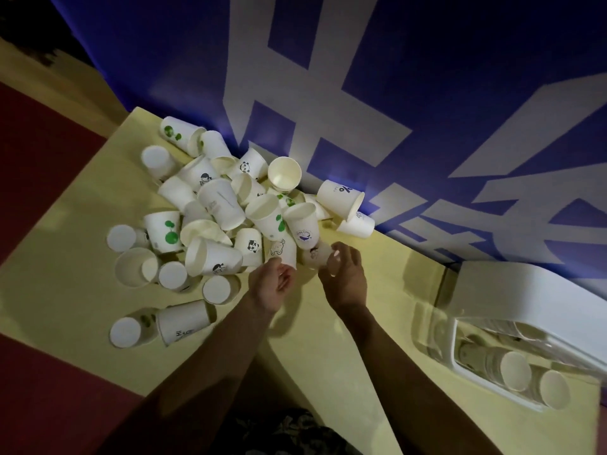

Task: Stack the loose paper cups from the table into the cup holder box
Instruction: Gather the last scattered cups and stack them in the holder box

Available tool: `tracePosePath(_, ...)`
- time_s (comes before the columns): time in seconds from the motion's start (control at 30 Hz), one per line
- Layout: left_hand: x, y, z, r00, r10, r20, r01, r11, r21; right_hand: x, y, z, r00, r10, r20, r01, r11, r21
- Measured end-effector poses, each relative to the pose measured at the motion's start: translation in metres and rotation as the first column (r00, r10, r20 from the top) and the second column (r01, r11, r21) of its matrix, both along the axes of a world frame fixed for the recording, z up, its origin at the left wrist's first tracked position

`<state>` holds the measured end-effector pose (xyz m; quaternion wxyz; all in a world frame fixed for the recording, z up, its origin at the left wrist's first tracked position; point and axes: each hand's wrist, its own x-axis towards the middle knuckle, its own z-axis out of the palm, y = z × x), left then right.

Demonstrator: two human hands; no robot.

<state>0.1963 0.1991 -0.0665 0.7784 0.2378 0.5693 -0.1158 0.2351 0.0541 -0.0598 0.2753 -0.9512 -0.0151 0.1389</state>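
Observation:
A heap of loose white paper cups (223,205), some printed with green leaves, pandas or small figures, lies on the yellow table (65,277). My left hand (272,285) is palm up with fingers apart, right below a cup with a small animal print (281,249). My right hand (345,274) has its fingers spread and curled, and their tips are at a small lying cup (313,256); it is not closed around it. The white cup holder box (512,290) sits open at the right, with two stacks of nested cups (512,369) lying inside.
A blue banner with large white characters (361,93) stands directly behind the pile and the box. More single cups (126,331) lie toward the table's left edge, beyond which is red floor (39,165). Bare tabletop (377,372) lies between my arms and the box.

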Motion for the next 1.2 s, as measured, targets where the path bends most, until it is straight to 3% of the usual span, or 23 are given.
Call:
tracePosePath(0.1, -0.014, -0.011, 0.000, 0.979, -0.198, -0.038, 0.199, 0.924, 0.326, -0.022, -0.010, 0.010, 0.963, -0.266, -0.044, 0.270, 0.941, 0.204)
tracePosePath(0.13, -0.019, -0.015, 0.002, 0.946, -0.317, -0.069, 0.312, 0.829, 0.465, -0.029, -0.013, 0.016, 0.931, -0.353, -0.089, 0.364, 0.888, 0.282)
tracePosePath(0.2, -0.031, -0.024, 0.009, 0.829, -0.531, -0.173, 0.483, 0.525, 0.701, -0.045, -0.020, 0.025, 0.880, -0.430, -0.202, 0.475, 0.779, 0.409)
tracePosePath(0.27, -0.041, -0.034, 0.022, 0.733, -0.641, -0.229, 0.505, 0.287, 0.814, -0.059, -0.027, 0.034, 0.900, -0.363, -0.240, 0.436, 0.762, 0.479)
tracePosePath(0.33, -0.050, -0.044, 0.033, 0.661, -0.706, -0.255, 0.468, 0.122, 0.875, -0.071, -0.036, 0.039, 0.960, -0.217, -0.175, 0.276, 0.825, 0.492)
tracePosePath(0.43, -0.058, -0.057, 0.044, 0.565, -0.763, -0.314, 0.341, -0.130, 0.931, -0.086, -0.052, 0.047, 0.998, -0.052, -0.035, 0.061, 0.921, 0.385)
tracePosePath(0.5, -0.063, -0.067, 0.052, 0.505, -0.787, -0.354, 0.266, -0.248, 0.931, -0.095, -0.065, 0.055, 0.998, -0.030, 0.063, 0.009, 0.950, 0.313)
tracePosePath(0.83, -0.087, -0.141, 0.079, 0.369, -0.857, -0.359, 0.061, -0.364, 0.930, -0.136, -0.166, 0.081, 0.922, -0.171, 0.348, 0.131, 0.982, 0.134)
tracePosePath(1.03, -0.090, -0.214, 0.095, 0.265, -0.902, -0.342, -0.009, -0.357, 0.934, -0.163, -0.255, 0.090, 0.845, -0.288, 0.450, 0.276, 0.957, 0.094)
tracePosePath(1.2, -0.091, -0.291, 0.109, 0.187, -0.949, -0.253, -0.102, -0.275, 0.956, -0.174, -0.344, 0.094, 0.831, -0.326, 0.452, 0.312, 0.944, 0.106)
